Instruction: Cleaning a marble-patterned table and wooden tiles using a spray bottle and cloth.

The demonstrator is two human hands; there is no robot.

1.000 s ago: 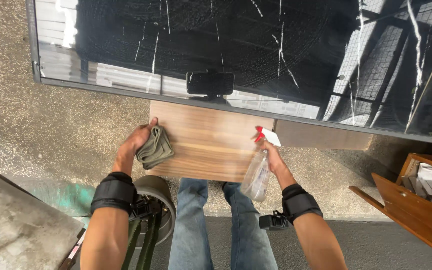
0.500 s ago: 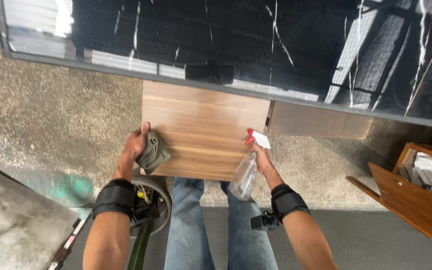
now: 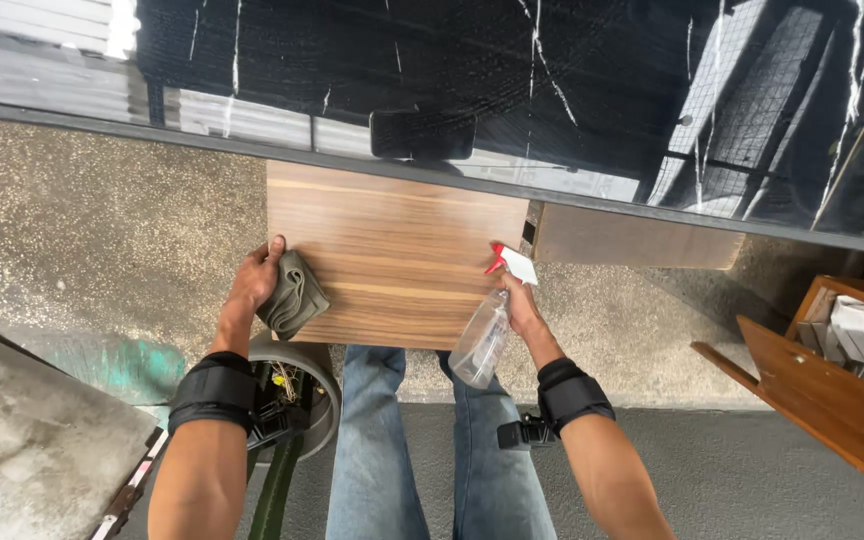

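1. Right now the wooden board (image 3: pixel 397 255) lies flat just ahead of the person's knees (image 3: pixel 422 400), its grain and long side running left to right, and its far edge tucked under the rim of the dark glossy marble-patterned slab (image 3: pixel 552 90).
2. At the board's near-left corner sits a folded grey-green cloth (image 3: pixel 295 293). The left hand (image 3: pixel 255 285) is closed around it, thumb up on the board's left edge, and presses it against the corner.
3. At the near-right edge the right hand (image 3: pixel 522 310) grips a clear spray bottle (image 3: pixel 482 340) by the neck. The bottle's body hangs down toward the knees, and its red-and-white nozzle (image 3: pixel 512 263) tilts up over the board, aimed left across the surface.
4. Both hands lie at about the same reach from the board. The bare wood to be covered spreads between them and away from the person.
5. The bottle looks mostly clear; how much liquid is in it cannot be told.
6. Low at the left, a grey round pot (image 3: pixel 307 385) stands by the left wrist, holding what seem to be dark straps and some small bits.
7. At the right, an open wooden box (image 3: pixel 812 385) holds pale sheets stacked on edge, well apart from the board.
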